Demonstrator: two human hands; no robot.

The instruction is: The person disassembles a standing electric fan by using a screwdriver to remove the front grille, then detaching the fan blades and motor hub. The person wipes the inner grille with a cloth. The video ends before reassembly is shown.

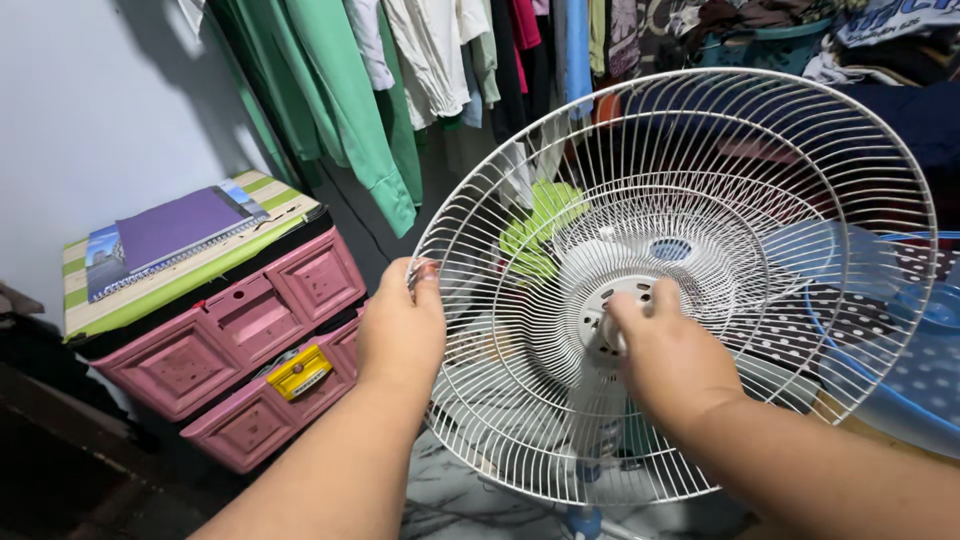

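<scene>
White fan guard [760, 180] — pink drawers [250, 350] — green shirts [350, 110].

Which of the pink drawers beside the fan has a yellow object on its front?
The lower pink drawer carries the yellow object; the upper drawers above show only plain pink fronts.

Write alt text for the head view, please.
Two bare hands hold a white wire fan guard: the left hand grips its rim, the right hand pinches its centre hub. Pink plastic drawers and hanging clothes stand behind.

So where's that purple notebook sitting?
The purple notebook lies at the left of the head view, on top of the pink drawer unit against the wall, left of the left hand.
</scene>
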